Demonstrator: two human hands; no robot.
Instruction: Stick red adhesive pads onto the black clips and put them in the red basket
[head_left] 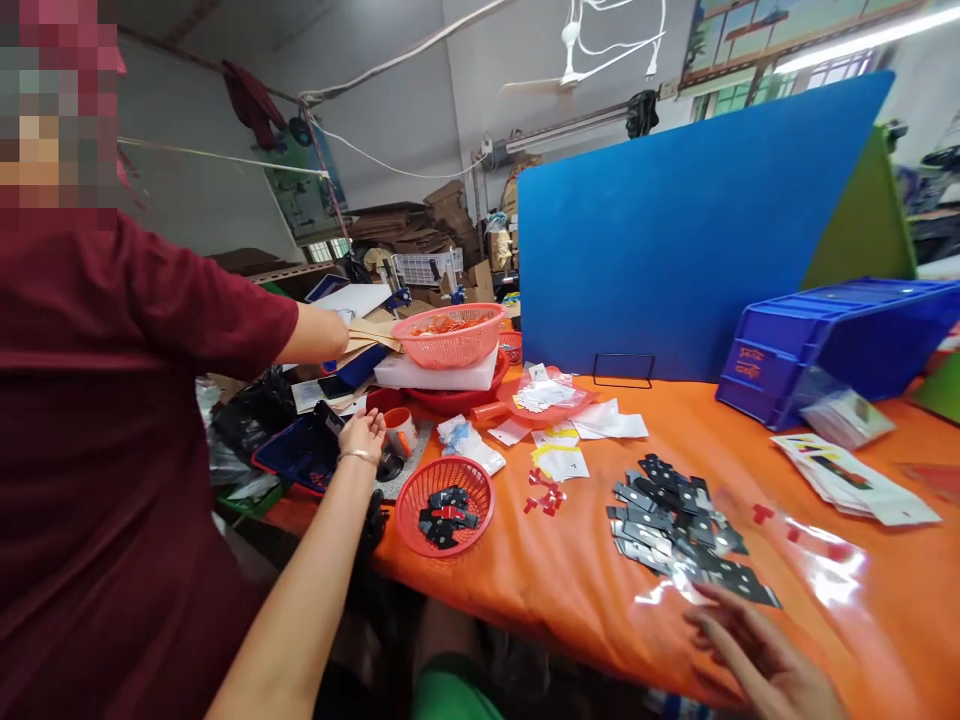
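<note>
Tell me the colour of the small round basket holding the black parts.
Red-orange, a mesh plastic basket; the head view shows it clearly, near the left hand.

A thin metal bangle (358, 456) is worn on the left wrist (both forearms are left bare); green clothing (450, 695) is seen below.

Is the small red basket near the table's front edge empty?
No, the small red basket holds several black parts, one with a red piece across it.
</note>
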